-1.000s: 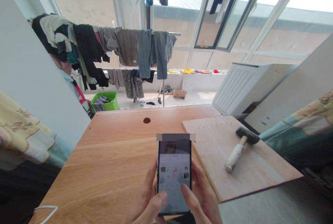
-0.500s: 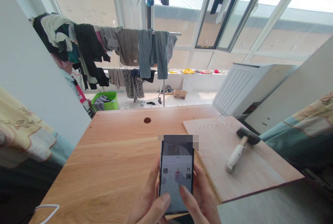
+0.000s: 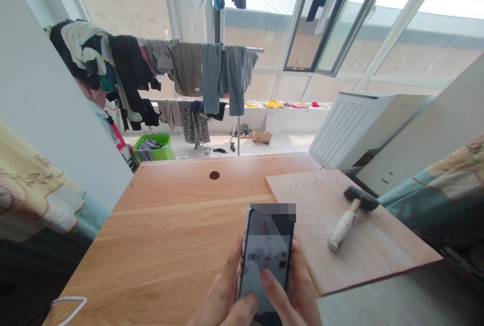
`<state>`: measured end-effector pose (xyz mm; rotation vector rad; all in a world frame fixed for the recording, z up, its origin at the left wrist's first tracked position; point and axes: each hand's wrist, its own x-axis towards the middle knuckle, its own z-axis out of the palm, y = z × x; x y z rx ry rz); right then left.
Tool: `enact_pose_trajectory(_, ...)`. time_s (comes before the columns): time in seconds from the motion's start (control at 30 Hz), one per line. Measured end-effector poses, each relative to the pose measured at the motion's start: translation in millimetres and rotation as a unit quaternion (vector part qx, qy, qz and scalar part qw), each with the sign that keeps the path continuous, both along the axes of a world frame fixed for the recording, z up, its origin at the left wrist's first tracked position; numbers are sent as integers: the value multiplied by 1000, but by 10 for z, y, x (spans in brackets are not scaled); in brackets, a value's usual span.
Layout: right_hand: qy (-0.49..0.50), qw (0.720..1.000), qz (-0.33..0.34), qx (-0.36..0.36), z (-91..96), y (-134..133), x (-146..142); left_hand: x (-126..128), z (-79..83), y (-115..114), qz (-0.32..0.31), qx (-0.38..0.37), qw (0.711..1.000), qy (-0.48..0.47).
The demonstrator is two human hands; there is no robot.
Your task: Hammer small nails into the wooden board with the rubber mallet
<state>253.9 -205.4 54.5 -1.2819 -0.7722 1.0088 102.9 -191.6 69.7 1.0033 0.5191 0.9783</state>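
A dark smartphone [image 3: 266, 250] is held upright between my two hands over the front of the wooden table [image 3: 162, 235]. My left hand [image 3: 230, 290] grips its left edge, with the thumb at the lower screen. Along the right edge my right hand [image 3: 291, 290] is wrapped, and its thumb lies over the middle of the screen. Small pictures show on the screen, too blurred to read. To the right of the phone lies a thin board [image 3: 302, 230] with a row of nails [image 3: 313, 182] near its far edge. A hammer [image 3: 350, 217] with a black head and whitish handle rests on it.
A white cable [image 3: 71, 306] lies at the table's near left corner. The tabletop has a round hole [image 3: 214, 175] near its far edge. Beyond stand a clothes-laden drying rack [image 3: 189, 68], a green basket [image 3: 162, 149] and a white ridged appliance [image 3: 351, 124]. Curtains hang at both sides.
The phone has shifted slightly right and tilted in my hands, its upper end leaning to the right. Both thumbs remain by the screen. The hammer and board have not moved.
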Motion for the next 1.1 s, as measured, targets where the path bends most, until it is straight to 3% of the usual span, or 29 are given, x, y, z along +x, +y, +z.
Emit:
enact_pose_trajectory(0.1, 33, 999, 4, 5, 55, -27, -12, -2, -8, -36, 1, -4, 1000, -16)
enact_pose_trajectory(0.3, 53, 994, 75, 65, 150, 49, -40, -21, 27, -43, 25, -19, 999, -20)
enact_pose_trajectory(0.5, 67, 992, 93, 54, -57, -34, 21, 4, 19, -12, 32, -27, 999, -25)
enact_pose_trajectory(0.67, 52, 994, 78, 48, -179, -38, 155, -37, -114, 28, 37, -39, 998, -31)
enact_pose_trajectory(0.87, 34, 988, 113, 96, -4, 95, 27, -95, -207, 47, 39, -72, 997, -1)
enact_pose_trajectory(1.1, 40, 984, 114, 131, 42, 122, 47, -38, -64, 68, 50, -54, 997, -26)
